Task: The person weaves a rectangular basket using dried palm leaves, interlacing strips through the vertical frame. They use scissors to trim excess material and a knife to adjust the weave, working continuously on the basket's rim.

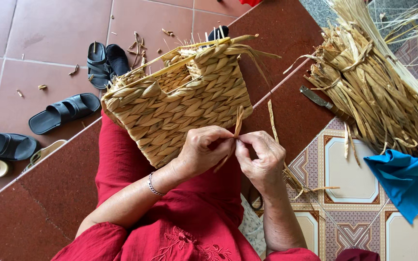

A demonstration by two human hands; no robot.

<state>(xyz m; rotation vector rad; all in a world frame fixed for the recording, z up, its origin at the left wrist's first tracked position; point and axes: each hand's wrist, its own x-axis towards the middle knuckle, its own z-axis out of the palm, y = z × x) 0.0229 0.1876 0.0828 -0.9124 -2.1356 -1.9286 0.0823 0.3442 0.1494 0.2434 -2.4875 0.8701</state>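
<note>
On the red-clad lap rests a half-woven straw basket (180,104) — at its near edge the left hand (201,152) and right hand (262,157) both pinch one dried strand (237,126), fingers closed tight. Weaving seems mid-course; tucking that strand likely calls for steady tension.

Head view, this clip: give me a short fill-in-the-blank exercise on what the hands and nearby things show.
1. Both hands pinch a dry straw strand beside the woven ____ on the lap.
2. The left hand wears a thin ____ at the wrist.
3. The folded cloth on the patterned tiles is ____.
4. A knife lies beside the tied ____ of straw.

Missing words: basket; bracelet; blue; bundle
</note>
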